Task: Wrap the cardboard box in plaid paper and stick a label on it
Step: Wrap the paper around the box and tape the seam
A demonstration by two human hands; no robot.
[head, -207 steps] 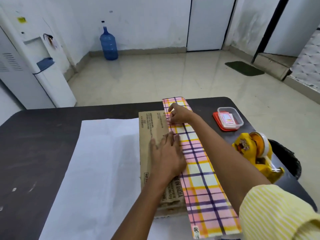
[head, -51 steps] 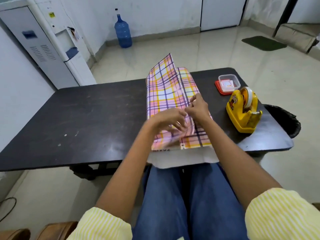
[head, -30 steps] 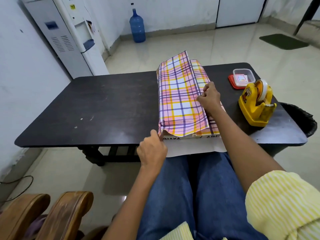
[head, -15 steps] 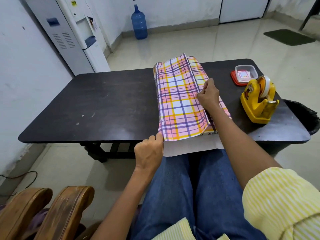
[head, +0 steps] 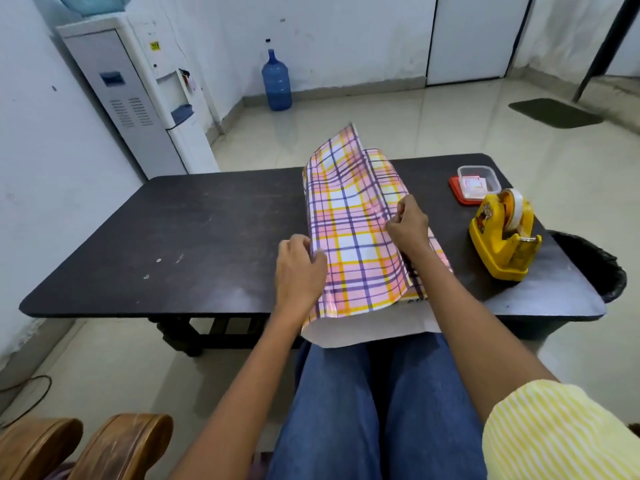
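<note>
Room: pale tiled floor, white walls, one dark table (head: 194, 237) with a seated person at its near long edge.

Item 1. Plaid paper (head: 349, 230), pink, yellow and purple, on the table right of centre. It is folded over a cardboard box (head: 414, 301), of which only a printed strip shows at the near end. The white underside hangs over the table's near edge.

Item 2. Left hand (head: 299, 268), at the paper's left side near the table's front. Fingers are curled against the fold and the thumb lies on the plaid.

Item 3. Right hand (head: 408, 226), on the paper's right side, pinching the free edge of the upper flap.

Change: half a second ago the left hand gripped the near left corner at the table's edge; it now sits further up that side. The flap's far end stands higher. The right hand keeps its pinch.

Item 4. Yellow tape dispenser (head: 502, 240), towards the table's right end.

Item 5. Clear container (head: 474, 183) on a red lid, at the table's far right corner.

Item 6. Black waste bin (head: 595, 265), off the table's right end.

Item 7. Water cooler (head: 138, 98), beyond the table's far left corner; blue water bottle (head: 276, 83) by the wall behind the table.
</note>
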